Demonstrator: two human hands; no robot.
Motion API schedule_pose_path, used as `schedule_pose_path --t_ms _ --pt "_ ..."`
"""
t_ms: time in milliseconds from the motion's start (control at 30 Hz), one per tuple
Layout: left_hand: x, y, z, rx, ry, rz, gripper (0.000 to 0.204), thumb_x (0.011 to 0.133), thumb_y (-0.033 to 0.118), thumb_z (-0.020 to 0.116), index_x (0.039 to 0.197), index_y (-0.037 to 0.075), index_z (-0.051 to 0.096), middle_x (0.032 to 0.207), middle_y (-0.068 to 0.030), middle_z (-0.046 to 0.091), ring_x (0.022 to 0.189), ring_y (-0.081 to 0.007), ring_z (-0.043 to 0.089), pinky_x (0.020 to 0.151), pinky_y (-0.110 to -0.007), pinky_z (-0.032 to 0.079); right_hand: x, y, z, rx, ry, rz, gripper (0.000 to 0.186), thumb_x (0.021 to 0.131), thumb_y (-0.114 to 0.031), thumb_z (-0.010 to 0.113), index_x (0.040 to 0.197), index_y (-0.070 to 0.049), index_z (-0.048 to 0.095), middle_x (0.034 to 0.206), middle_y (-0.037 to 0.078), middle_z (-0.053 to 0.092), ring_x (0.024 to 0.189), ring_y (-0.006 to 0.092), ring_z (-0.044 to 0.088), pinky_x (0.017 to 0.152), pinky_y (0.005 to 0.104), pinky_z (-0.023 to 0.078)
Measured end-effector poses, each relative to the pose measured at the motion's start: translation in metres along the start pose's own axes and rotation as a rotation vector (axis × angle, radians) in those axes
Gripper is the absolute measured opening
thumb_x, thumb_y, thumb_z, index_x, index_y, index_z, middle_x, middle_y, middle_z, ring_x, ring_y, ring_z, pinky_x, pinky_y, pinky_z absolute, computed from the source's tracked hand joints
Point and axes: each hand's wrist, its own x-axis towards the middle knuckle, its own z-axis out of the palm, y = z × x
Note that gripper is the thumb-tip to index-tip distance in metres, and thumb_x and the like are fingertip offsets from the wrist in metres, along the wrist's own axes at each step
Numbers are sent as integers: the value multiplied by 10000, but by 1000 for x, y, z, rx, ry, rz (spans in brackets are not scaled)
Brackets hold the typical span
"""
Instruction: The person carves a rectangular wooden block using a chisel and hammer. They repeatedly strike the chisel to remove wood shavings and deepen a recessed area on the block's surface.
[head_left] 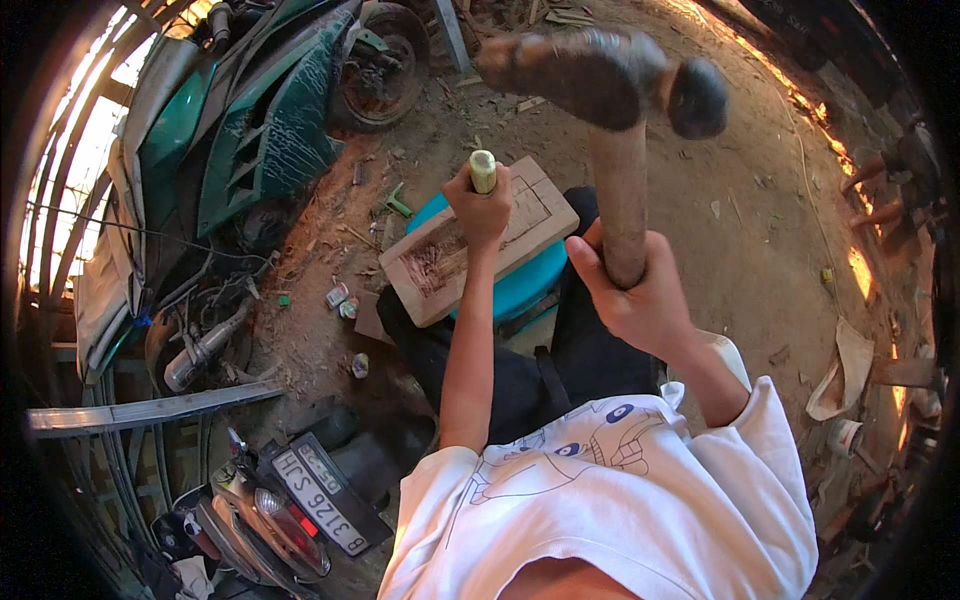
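Observation:
My left hand (478, 210) is closed round a chisel with a pale yellow-green handle (483, 170), held upright over a wooden block (535, 215). The block has a carved, rough recess at its left end and outlined grooves at its right; it rests at a slant on a turquoise round seat or stool (520, 290) between my knees. My right hand (630, 295) grips the wooden handle of a hammer (620, 180), its dark, bulky head raised high in front of me, to the right of the block. The chisel's tip is hidden by my left hand.
Green motorbike (250, 150) at upper left, another motorbike's rear (270, 525) lower left, metal bar (150, 410) between them. Small cans (340, 296), shavings and a green object (398, 200) lie on the dirt floor (740, 260). A person (885, 205) is at far right, near pale scraps (835, 370).

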Motion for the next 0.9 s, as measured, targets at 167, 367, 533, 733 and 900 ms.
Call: schedule_pose_path --t_ms 167,367,533,733,900 --pt "-1 4 3 36 -7 43 195 765 79 614 620 9 504 535 28 470 526 -28 417 450 -244 319 6 23 2 -157 -80 140 285 849 -179 607 687 40 526 502 47 404 496 90 368 442 324 327" --pt "0 6 1 -20 -13 -19 178 782 82 592 630 22 521 567 -7 518 515 -81 460 474 -285 350 -2 -1 1 139 28 78 295 854 -190 610 649 -11 498 490 -27 357 462 74 338 411 307 275" --pt "-3 5 0 -40 40 56 176 777 84 615 640 9 533 559 38 481 531 -27 415 466 -233 315 5 11 -3 -168 -116 178 292 827 -192 621 687 49 534 497 60 409 495 91 378 453 333 336" --pt "0 4 -4 -77 58 19 182 794 114 613 667 8 536 580 37 488 530 -39 418 470 -236 314 4 10 3 -49 -52 68 287 838 -201 616 675 19 529 506 24 399 484 82 365 443 311 311" --pt "3 -23 -15 -140 141 -72 131 838 104 563 733 35 525 659 21 502 507 -49 431 474 -241 343 -4 22 9 -54 -92 235 258 859 -174 615 673 -18 527 531 -47 361 499 45 310 431 278 257"
